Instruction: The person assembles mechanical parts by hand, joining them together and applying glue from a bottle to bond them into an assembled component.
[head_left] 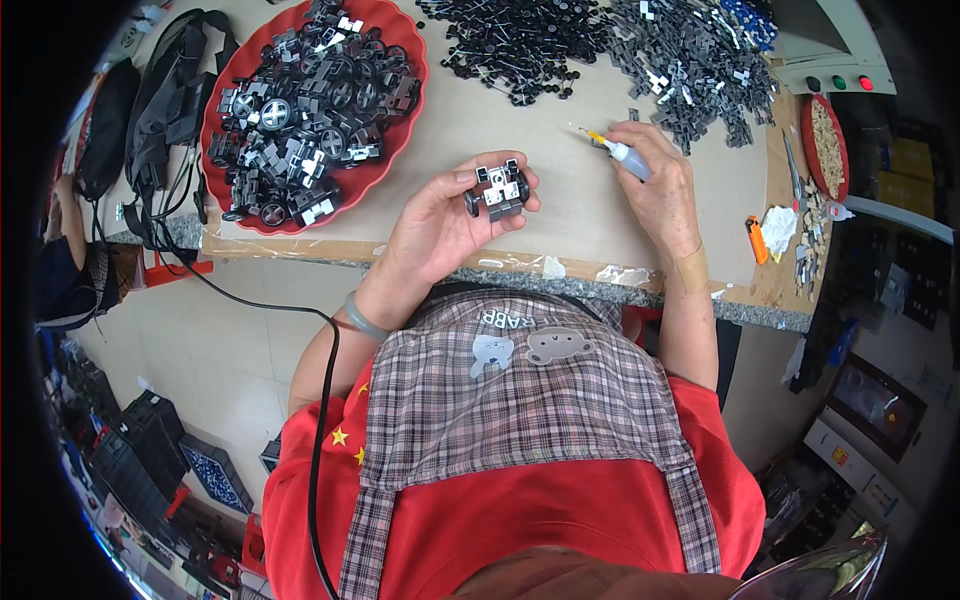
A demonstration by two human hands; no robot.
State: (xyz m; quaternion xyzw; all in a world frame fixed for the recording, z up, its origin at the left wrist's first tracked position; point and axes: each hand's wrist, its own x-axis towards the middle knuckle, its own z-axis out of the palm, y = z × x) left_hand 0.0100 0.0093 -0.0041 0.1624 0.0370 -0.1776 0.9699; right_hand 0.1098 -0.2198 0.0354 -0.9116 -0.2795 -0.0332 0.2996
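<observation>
Over the near side of the tan-covered workbench (560,228), the person's left hand (432,222) grips a small black-and-white plastic wheeled chassis (501,190) between thumb and fingers, apparently to keep it steady and in sight, while the right hand (662,188) pinches a translucent squeeze bottle (631,161) with a yellow nozzle (597,138), its tip pointing leftward, apart from the chassis. Farther off, a red scalloped plastic tray (408,138) gathers similar chassis (338,95), while black wheel parts (512,45) and grey plastic pieces (690,75) lie heaped, probably sorted by kind.
</observation>
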